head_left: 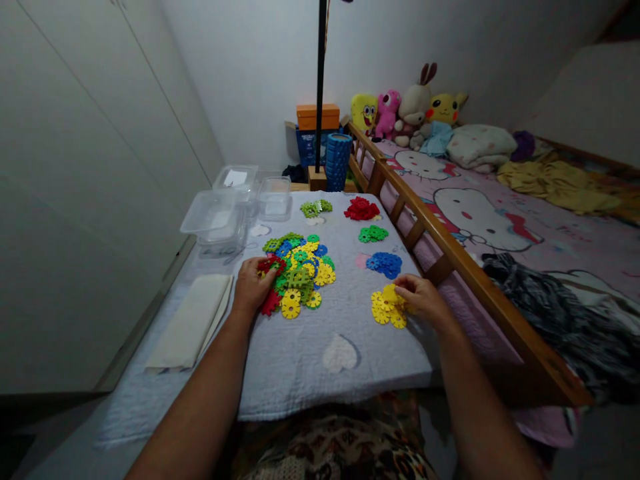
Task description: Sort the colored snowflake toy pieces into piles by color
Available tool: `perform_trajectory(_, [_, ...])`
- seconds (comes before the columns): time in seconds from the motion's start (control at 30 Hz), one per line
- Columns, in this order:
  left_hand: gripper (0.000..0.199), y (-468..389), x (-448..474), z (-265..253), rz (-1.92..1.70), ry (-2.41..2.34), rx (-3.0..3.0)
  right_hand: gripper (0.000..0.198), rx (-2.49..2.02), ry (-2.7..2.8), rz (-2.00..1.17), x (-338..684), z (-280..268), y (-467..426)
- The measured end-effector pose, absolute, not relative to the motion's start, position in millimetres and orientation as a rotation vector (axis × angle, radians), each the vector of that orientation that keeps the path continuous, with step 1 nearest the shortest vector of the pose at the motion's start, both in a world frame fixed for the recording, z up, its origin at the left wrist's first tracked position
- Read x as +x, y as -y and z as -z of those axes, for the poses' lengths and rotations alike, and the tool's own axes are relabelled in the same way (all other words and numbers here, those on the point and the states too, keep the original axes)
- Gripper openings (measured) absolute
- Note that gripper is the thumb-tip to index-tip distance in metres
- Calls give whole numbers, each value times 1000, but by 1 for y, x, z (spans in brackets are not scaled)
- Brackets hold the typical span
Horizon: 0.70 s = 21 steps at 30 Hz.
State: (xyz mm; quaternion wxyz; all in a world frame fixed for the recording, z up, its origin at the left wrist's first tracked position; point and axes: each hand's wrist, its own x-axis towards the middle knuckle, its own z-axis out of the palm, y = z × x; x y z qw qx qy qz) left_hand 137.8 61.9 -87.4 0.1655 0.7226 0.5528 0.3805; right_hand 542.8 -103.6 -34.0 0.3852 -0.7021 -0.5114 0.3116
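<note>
Grey cloth (pixel 295 370); left fingers (pixel 256 265) partly hide red pieces (pixel 271 303)

Dim light fills the room. Past the far edge of the table (pixel 390 363) stands a plain white wall (pixel 250 73); beyond its left edge, pale cabinet doors (pixel 100 167). Along its right edge runs a bed's wooden rail (pixel 450 245), with pink bedding (pixel 423 190) behind.
</note>
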Motion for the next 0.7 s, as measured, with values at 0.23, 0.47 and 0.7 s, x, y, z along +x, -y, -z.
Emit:
perform_trajectory(0.23, [29, -62, 138, 90, -1109, -1608, 2013, 23, -1873, 1400, -619, 526, 41, 120])
perform_trajectory(0.47, [27, -63, 140, 88, -1112, -1593, 1990, 21, -1973, 1599, -201, 529, 57, 117])
perform_trajectory(0.7, [30, -63, 141, 89, -1091, -1602, 1977, 17, -1855, 1592, -104, 503, 44, 100])
